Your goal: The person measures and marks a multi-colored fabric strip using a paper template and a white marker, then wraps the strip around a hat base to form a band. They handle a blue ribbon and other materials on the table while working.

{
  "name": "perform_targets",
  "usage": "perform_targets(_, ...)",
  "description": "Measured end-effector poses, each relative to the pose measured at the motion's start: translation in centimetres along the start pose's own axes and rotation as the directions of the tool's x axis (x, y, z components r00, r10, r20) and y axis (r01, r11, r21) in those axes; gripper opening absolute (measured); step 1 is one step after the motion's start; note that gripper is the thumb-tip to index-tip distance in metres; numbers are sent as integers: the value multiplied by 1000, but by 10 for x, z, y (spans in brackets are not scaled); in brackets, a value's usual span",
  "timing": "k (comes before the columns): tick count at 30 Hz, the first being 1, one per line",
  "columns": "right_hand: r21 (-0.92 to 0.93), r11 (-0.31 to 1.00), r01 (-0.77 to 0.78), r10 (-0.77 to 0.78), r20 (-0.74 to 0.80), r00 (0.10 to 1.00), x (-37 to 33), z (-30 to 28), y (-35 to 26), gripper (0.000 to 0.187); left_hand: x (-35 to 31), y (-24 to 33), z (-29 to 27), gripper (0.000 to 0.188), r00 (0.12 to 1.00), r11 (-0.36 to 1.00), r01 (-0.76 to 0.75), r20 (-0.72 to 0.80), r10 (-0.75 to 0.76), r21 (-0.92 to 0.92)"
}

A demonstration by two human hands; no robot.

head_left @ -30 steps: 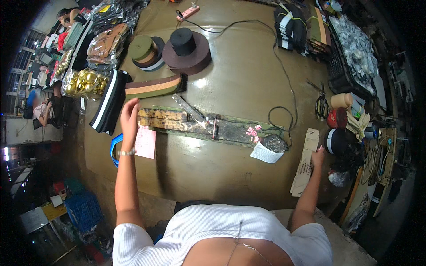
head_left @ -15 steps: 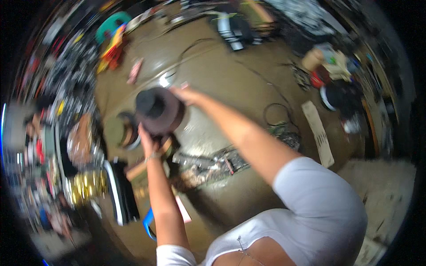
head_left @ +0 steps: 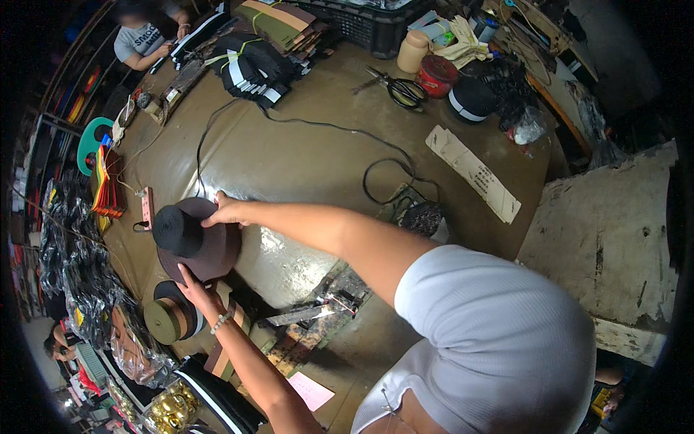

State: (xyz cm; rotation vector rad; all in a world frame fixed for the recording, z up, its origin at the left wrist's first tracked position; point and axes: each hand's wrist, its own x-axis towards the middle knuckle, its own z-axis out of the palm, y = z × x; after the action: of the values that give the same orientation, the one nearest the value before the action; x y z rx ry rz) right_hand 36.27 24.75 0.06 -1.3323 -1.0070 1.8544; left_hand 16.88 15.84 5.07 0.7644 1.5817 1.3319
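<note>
Both hands support a wide roll of dark brown webbing [head_left: 223,253] with a smaller black roll [head_left: 178,231] resting on top. My right hand [head_left: 230,210] grips the far right edge of the brown roll, its thumb over the top. On the near side, my left hand [head_left: 196,291] presses its fingers against the same roll; a bracelet circles that wrist. Just below stand an olive webbing roll [head_left: 162,322] and a black roll with a white band [head_left: 191,311], partly hidden by the left hand.
Along the table [head_left: 318,159] lie a black cable [head_left: 347,129], scissors [head_left: 405,92], pale card strips [head_left: 473,173] and a pink power strip [head_left: 147,208]. Near me is a metal-bladed tool [head_left: 311,315]. Another person [head_left: 144,40] works at the far left.
My view has swung toward the right and sharpened, so the table's contents sit differently in it. Both hands keep hold of the stacked brown and black rolls, now lower left in the picture.
</note>
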Motion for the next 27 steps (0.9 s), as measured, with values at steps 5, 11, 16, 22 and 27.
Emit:
perform_targets(5,-5,968,252,-252,-52,966,-37,-55,-27,112,-27,33,37,77,975,990,80,217,-53,-119)
perform_targets(11,93,878,470,-478,108,871,-180,-198,-68,114,-108,66,127,75,888,955,-25,433,158,-297)
perform_targets(16,-802,592,75,-596,-374,710,-343,-407,-28,103,-161,87,215,46,804,905,269,594,-23,-329)
perform_targets(22,-656,538,-529,-371,-748,550,-403,-492,56,102,-233,67,330,56,592,875,429,801,-87,-222)
perform_targets(27,-281,731,-622,-163,-957,241,-450,-420,108,91,-268,24,406,78,363,901,430,924,-118,-54)
